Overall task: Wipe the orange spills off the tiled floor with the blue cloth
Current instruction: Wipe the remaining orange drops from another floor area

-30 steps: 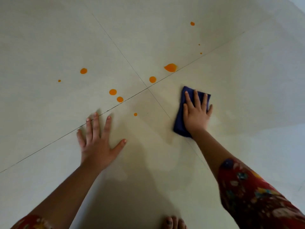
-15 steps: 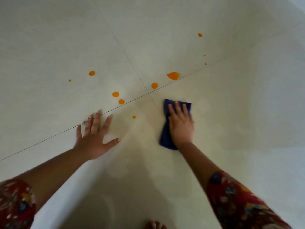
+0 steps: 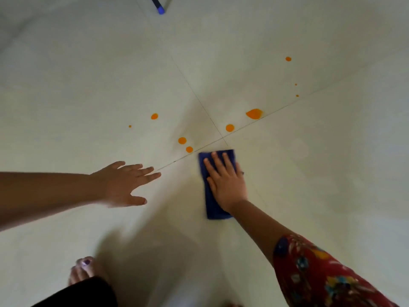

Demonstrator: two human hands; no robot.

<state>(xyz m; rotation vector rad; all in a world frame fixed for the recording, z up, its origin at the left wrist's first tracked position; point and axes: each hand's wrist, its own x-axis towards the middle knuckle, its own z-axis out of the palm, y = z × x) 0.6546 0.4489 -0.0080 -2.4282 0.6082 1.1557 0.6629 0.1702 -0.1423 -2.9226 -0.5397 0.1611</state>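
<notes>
A folded blue cloth (image 3: 212, 207) lies flat on the pale tiled floor (image 3: 321, 173), just below where the grout lines cross. My right hand (image 3: 225, 185) presses down on it with fingers spread. Several orange spills dot the tiles beyond it: a large drop (image 3: 254, 113), a round one (image 3: 229, 128), and a pair (image 3: 182, 140) (image 3: 189, 149) just left of the cloth's top edge. Smaller drops lie far left (image 3: 154, 116) and far right (image 3: 288, 59). My left hand (image 3: 124, 185) is open, fingers pointing right, blurred, low over the floor.
A blue-tipped object (image 3: 161, 10) pokes in at the top edge. My bare foot (image 3: 85, 271) with painted toenails stands at the bottom left beside dark trousers (image 3: 84, 293). Faint wet streaks mark the tile to the right of the cloth.
My right hand has slid the cloth leftward to the grout crossing, and the small drop there is gone. My left hand has left its flat planted position and turned rightward. The view pulled back.
</notes>
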